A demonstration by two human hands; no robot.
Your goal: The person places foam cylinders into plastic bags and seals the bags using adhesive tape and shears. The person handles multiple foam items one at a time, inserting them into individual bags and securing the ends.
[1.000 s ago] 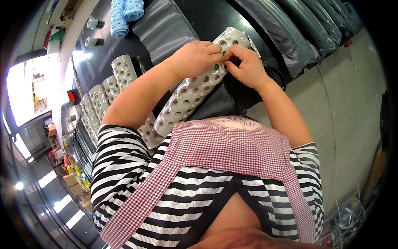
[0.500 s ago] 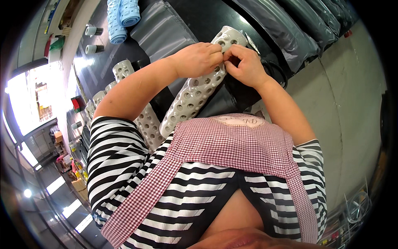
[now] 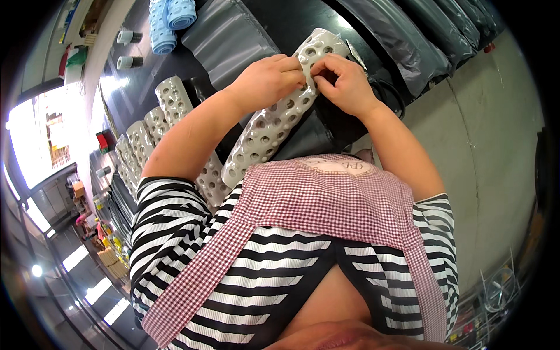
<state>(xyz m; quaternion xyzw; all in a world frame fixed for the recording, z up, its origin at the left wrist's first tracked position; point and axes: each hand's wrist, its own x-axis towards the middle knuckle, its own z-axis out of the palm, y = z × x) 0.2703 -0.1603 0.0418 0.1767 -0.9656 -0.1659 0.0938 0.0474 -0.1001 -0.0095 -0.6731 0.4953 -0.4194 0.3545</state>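
A grey rolled bath mat [image 3: 269,125], full of round holes and in clear shiny wrapping, slants across the bench in front of me. My left hand [image 3: 271,81] is closed with bent fingers against the left side of its upper part. On the other side my right hand [image 3: 345,87] pinches with thumb and forefinger, close to the roll's surface. Whatever lies between the fingertips of either hand is too thin or hidden to make out. Left of my forearm lie more wrapped grey rolls [image 3: 173,100], one partly covered by my arm.
Blue rolled mats [image 3: 163,26] lie at the far left, near two small tape-like rolls [image 3: 129,62]. Dark grey plastic bags [image 3: 230,44] are spread behind the hands. More bagged goods [image 3: 402,44] lie at the far right. A black-handled tool [image 3: 388,96] sits beside my right wrist.
My hands have come slightly apart, the left one moving left and a little down along the roll. The roll has shifted slightly away from me.
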